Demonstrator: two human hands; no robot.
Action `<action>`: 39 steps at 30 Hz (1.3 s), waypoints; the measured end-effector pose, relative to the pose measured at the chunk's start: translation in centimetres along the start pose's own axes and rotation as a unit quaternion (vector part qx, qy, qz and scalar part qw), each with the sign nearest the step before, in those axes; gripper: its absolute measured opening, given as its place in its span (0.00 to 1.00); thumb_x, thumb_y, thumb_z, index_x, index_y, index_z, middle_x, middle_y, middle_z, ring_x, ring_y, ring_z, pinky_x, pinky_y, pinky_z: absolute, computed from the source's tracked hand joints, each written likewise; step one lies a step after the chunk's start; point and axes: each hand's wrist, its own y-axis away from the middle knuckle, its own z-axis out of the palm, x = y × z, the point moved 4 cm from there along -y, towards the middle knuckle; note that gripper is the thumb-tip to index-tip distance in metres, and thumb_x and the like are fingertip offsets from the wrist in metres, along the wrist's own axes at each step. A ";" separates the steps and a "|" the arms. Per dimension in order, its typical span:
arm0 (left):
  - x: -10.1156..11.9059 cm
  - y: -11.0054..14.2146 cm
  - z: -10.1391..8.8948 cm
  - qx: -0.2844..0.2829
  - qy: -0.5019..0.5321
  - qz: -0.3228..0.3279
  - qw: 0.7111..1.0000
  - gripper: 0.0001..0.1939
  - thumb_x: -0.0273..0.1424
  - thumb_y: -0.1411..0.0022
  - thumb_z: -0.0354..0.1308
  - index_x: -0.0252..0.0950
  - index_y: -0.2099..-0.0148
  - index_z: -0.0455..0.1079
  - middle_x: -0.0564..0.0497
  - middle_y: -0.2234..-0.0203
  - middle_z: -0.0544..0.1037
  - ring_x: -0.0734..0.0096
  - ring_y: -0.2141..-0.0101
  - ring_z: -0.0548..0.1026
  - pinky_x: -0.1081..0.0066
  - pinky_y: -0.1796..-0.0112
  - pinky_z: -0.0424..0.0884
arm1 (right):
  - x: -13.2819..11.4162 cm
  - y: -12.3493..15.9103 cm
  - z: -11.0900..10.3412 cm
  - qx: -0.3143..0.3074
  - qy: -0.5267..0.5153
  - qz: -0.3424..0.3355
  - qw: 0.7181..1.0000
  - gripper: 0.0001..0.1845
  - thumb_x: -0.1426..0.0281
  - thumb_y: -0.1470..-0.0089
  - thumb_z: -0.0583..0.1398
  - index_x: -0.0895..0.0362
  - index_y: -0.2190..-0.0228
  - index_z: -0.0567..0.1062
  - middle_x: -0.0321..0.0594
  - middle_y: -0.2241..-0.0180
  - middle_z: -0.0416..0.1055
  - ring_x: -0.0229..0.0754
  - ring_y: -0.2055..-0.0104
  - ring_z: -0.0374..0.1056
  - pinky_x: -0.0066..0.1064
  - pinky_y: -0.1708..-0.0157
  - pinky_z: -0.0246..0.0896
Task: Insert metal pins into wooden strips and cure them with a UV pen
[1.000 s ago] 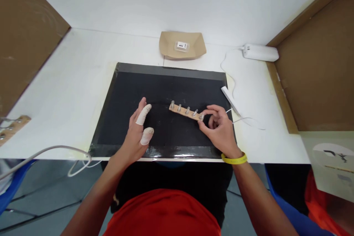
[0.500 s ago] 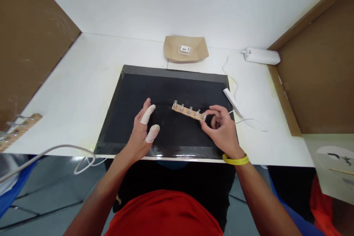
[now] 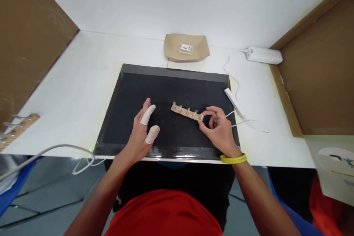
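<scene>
A narrow wooden strip (image 3: 183, 113) with several upright metallic pegs along it lies slanted over the black mat (image 3: 166, 88). Its right end is between the thumb and index finger of my right hand (image 3: 219, 129), pinched around the last peg. That hand wears a yellow wristband (image 3: 233, 159), and its other fingers curl inward. To the left of the strip, my left hand (image 3: 141, 132) rests over the mat, fingers apart and nothing in them. White finger cots (image 3: 148, 114) cover its thumb and index finger.
A cardboard tray (image 3: 200, 53) with a small clear box (image 3: 185, 48) stands at the back. On the right are a white bar (image 3: 233, 101), thin cables and a white power strip (image 3: 264, 55). Another wooden strip with hooks (image 3: 20, 131) lies far left, near a cable (image 3: 63, 145).
My right hand and the wooden strip have shifted slightly to the left. The left hand stays where it was, still spread.
</scene>
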 end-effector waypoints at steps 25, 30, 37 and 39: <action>0.1 0.0 0.0 0.003 -0.001 0.007 1.000 0.33 0.53 0.21 0.42 0.48 0.22 0.49 0.39 0.23 0.50 0.47 0.26 0.55 0.43 0.31 0.55 | 0.5 -0.3 -0.5 0.047 -0.110 0.021 0.993 0.25 0.64 0.50 0.70 0.52 0.53 0.68 0.34 0.60 0.79 0.29 0.79 0.55 0.27 0.78 0.53; 0.8 -0.3 -0.3 0.007 0.016 -0.021 1.000 0.31 0.52 0.22 0.47 0.46 0.24 0.54 0.38 0.24 0.54 0.49 0.26 0.56 0.41 0.30 0.55 | -0.8 -0.3 -1.1 0.055 -0.152 0.028 0.986 0.25 0.65 0.51 0.71 0.52 0.54 0.69 0.33 0.60 0.78 0.28 0.79 0.53 0.26 0.79 0.51; 4.9 -1.8 0.2 0.026 -0.005 -0.018 0.999 0.14 0.41 0.25 0.59 0.43 0.43 0.75 0.44 0.35 0.75 0.50 0.31 0.67 0.39 0.32 0.56 | -3.7 -0.3 -2.2 0.054 -0.196 0.023 0.979 0.25 0.68 0.52 0.72 0.52 0.55 0.69 0.33 0.61 0.78 0.26 0.80 0.52 0.25 0.80 0.50; 6.0 -2.4 0.9 0.019 0.055 -0.036 0.998 0.12 0.39 0.28 0.63 0.43 0.47 0.78 0.45 0.40 0.80 0.51 0.35 0.73 0.42 0.34 0.61 | -4.3 -0.2 -2.4 0.056 -0.202 0.025 0.977 0.25 0.69 0.53 0.72 0.53 0.55 0.70 0.33 0.61 0.78 0.26 0.80 0.52 0.25 0.80 0.49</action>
